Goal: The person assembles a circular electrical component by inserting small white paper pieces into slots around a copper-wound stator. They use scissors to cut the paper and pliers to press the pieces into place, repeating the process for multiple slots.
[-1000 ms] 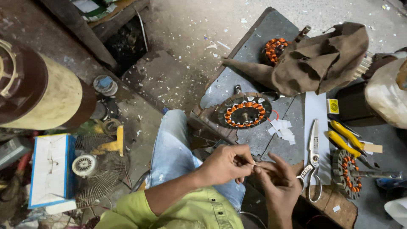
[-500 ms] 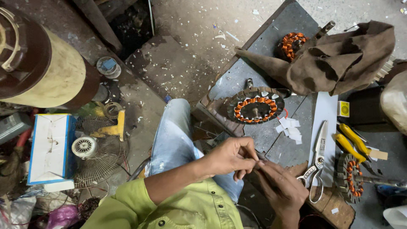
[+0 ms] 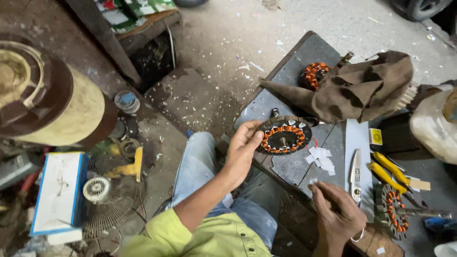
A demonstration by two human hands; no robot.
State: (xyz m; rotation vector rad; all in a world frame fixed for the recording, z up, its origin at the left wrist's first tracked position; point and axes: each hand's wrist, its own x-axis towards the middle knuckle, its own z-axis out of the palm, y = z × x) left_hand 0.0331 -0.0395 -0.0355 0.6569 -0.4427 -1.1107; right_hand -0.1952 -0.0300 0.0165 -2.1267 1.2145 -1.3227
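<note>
Nearest, the right hand [image 3: 335, 214] pinches a small white paper slip [image 3: 312, 181] between its fingertips, near the scissors [image 3: 355, 176]. Farther and left, the left hand [image 3: 243, 147], fingers spread, cups the near-left rim of the stator [image 3: 284, 135] lying flat on the grey workbench [image 3: 295, 62]. More paper slips [image 3: 321, 157] lie between the two hands.

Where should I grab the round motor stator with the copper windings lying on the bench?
Grip the stator by its dark outer rim, from the bench's near-left edge where the left hand already touches it. It lies flat, so the rim is exposed; avoid the copper coils and the centre shaft.
</note>
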